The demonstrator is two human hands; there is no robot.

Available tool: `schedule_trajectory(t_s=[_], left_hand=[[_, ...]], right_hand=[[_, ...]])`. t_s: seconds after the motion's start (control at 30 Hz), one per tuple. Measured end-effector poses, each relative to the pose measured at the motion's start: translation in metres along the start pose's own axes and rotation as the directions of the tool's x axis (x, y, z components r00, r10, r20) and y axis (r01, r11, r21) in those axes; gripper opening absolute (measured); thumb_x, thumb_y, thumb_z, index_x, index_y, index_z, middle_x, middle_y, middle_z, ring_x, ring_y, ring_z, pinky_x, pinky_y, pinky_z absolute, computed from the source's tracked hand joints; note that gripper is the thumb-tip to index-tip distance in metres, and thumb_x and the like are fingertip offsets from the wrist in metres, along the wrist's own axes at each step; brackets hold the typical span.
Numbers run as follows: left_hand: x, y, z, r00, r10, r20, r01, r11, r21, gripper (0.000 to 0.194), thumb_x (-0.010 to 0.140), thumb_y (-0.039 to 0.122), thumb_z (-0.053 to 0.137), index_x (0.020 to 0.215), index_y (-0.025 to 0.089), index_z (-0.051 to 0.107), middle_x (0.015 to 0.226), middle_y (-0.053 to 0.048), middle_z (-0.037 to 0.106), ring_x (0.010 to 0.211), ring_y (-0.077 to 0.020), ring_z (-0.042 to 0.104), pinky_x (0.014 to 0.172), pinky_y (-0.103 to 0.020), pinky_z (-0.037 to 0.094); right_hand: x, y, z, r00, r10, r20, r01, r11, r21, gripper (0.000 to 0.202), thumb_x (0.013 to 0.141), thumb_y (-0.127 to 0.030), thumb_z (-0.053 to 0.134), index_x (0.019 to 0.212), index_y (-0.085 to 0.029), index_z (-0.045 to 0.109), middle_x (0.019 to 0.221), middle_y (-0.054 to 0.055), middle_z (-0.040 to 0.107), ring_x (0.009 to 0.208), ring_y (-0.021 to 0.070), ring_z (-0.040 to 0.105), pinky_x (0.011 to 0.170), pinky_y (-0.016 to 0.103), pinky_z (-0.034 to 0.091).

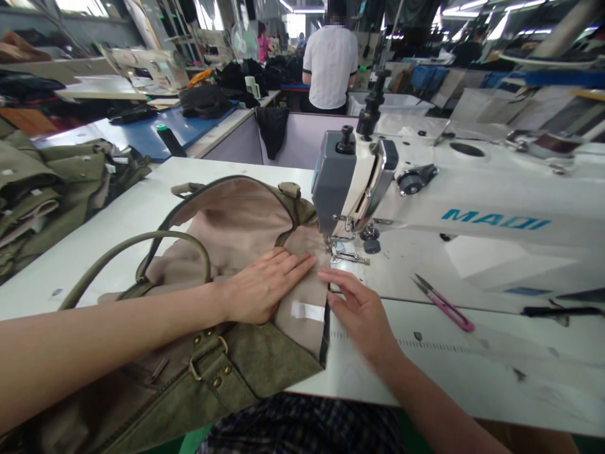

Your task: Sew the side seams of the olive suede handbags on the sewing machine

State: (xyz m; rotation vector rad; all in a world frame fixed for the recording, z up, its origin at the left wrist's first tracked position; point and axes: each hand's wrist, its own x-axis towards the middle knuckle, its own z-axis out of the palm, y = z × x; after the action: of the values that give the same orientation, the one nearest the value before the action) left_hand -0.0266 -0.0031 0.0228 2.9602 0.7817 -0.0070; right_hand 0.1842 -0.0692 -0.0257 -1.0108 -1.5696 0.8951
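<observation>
An olive-green bag (278, 366) with a pinkish-beige lining lies opened out on the white sewing table, its lining facing up. My left hand (259, 284) rests flat on the lining, fingers stretched toward the needle area. At the bag's dark-bound right edge is my right hand (359, 309), its fingertips touching the edge and its thumb apart from the forefinger. The bag's edge runs up to the presser foot (331, 249) of the sewing machine (401, 189). A small white label (307, 311) shows on the lining between my hands. A rolled handle (142, 243) arches at the left.
Pink-handled thread snips (444, 302) lie on the table right of my right hand. Olive fabric pieces (47, 189) are piled at the left. Behind the table are a green-topped thread cone (170, 140), a hanging black cloth (273, 131) and a person in a white shirt (331, 66).
</observation>
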Motion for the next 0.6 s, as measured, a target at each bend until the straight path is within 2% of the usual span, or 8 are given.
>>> schedule_trajectory(t_s=[0.03, 0.1, 0.17, 0.2, 0.27, 0.43, 0.5, 0.6], left_hand=[[0.000, -0.001, 0.001, 1.000, 0.001, 0.003, -0.001, 1.000, -0.005, 0.085, 0.071, 0.013, 0.052, 0.149, 0.002, 0.022, 0.146, -0.021, 0.039, 0.126, -0.0326, 0.041, 0.110, -0.047, 0.028], [0.000, -0.002, 0.003, 1.000, 0.000, 0.009, 0.000, 1.000, -0.016, 0.084, 0.072, 0.013, 0.051, 0.150, 0.003, 0.022, 0.148, -0.020, 0.038, 0.128, -0.0328, 0.041, 0.111, -0.048, 0.028], [0.000, -0.002, 0.005, 1.000, -0.007, 0.004, 0.007, 1.000, -0.029, 0.083, 0.073, 0.013, 0.050, 0.150, 0.005, 0.021, 0.151, -0.019, 0.034, 0.132, -0.0331, 0.037, 0.113, -0.049, 0.026], [-0.001, -0.003, 0.005, 1.000, -0.011, -0.001, 0.011, 0.999, -0.038, 0.084, 0.073, 0.013, 0.050, 0.151, 0.006, 0.020, 0.153, -0.019, 0.031, 0.135, -0.0331, 0.035, 0.114, -0.050, 0.025], [-0.001, -0.004, 0.006, 1.000, -0.017, -0.002, 0.016, 0.998, -0.061, 0.086, 0.071, 0.013, 0.050, 0.151, 0.007, 0.019, 0.156, -0.018, 0.027, 0.139, -0.0325, 0.031, 0.115, -0.050, 0.023], [0.001, -0.010, 0.007, 0.999, -0.036, 0.006, 0.037, 0.991, -0.125, 0.091, 0.067, 0.011, 0.050, 0.152, 0.006, 0.017, 0.158, -0.017, 0.023, 0.145, -0.0296, 0.022, 0.117, -0.050, 0.023], [0.002, -0.012, 0.006, 1.000, -0.017, 0.006, 0.018, 0.990, -0.139, 0.090, 0.066, 0.011, 0.050, 0.151, 0.007, 0.020, 0.158, -0.015, 0.024, 0.147, -0.0274, 0.020, 0.118, -0.048, 0.021], [0.004, -0.014, 0.006, 0.999, 0.022, 0.029, -0.018, 0.989, -0.148, 0.084, 0.067, 0.012, 0.051, 0.149, 0.011, 0.031, 0.157, -0.011, 0.030, 0.146, -0.0256, 0.024, 0.119, -0.047, 0.021]], right_hand=[[0.003, 0.005, 0.001, 1.000, -0.007, -0.018, 0.006, 0.999, -0.044, 0.048, 0.080, -0.002, 0.045, 0.115, -0.025, 0.067, 0.124, 0.008, 0.061, 0.119, 0.0199, 0.060, 0.095, 0.034, 0.055], [0.009, 0.011, 0.002, 0.993, -0.117, 0.008, 0.114, 0.951, -0.288, 0.048, 0.081, 0.000, 0.041, 0.115, -0.021, 0.067, 0.123, 0.010, 0.062, 0.120, 0.0212, 0.059, 0.098, 0.036, 0.053], [0.015, 0.014, 0.000, 0.967, -0.237, 0.095, 0.251, 0.816, -0.521, 0.044, 0.085, 0.001, 0.041, 0.115, -0.016, 0.068, 0.120, 0.013, 0.064, 0.118, 0.0229, 0.060, 0.100, 0.037, 0.051], [0.017, 0.014, -0.002, 0.952, -0.273, 0.136, 0.300, 0.755, -0.583, 0.040, 0.087, 0.000, 0.042, 0.114, -0.014, 0.069, 0.117, 0.014, 0.065, 0.115, 0.0239, 0.061, 0.099, 0.037, 0.052], [0.022, 0.012, -0.004, 0.938, -0.294, 0.184, 0.343, 0.703, -0.623, 0.034, 0.088, -0.003, 0.046, 0.109, -0.013, 0.070, 0.107, 0.014, 0.069, 0.105, 0.0255, 0.065, 0.092, 0.037, 0.056], [0.032, 0.006, -0.001, 0.932, -0.303, 0.198, 0.356, 0.671, -0.651, 0.034, 0.088, -0.001, 0.042, 0.101, -0.012, 0.072, 0.096, 0.013, 0.073, 0.087, 0.0230, 0.069, 0.079, 0.035, 0.060], [0.032, 0.005, 0.001, 0.930, -0.305, 0.208, 0.364, 0.663, -0.655, 0.034, 0.088, 0.000, 0.043, 0.100, -0.012, 0.071, 0.097, 0.013, 0.074, 0.088, 0.0224, 0.070, 0.080, 0.034, 0.060], [0.028, 0.005, 0.000, 0.922, -0.307, 0.237, 0.385, 0.655, -0.651, 0.032, 0.087, 0.001, 0.046, 0.102, -0.012, 0.070, 0.100, 0.012, 0.074, 0.095, 0.0222, 0.070, 0.085, 0.033, 0.059]])
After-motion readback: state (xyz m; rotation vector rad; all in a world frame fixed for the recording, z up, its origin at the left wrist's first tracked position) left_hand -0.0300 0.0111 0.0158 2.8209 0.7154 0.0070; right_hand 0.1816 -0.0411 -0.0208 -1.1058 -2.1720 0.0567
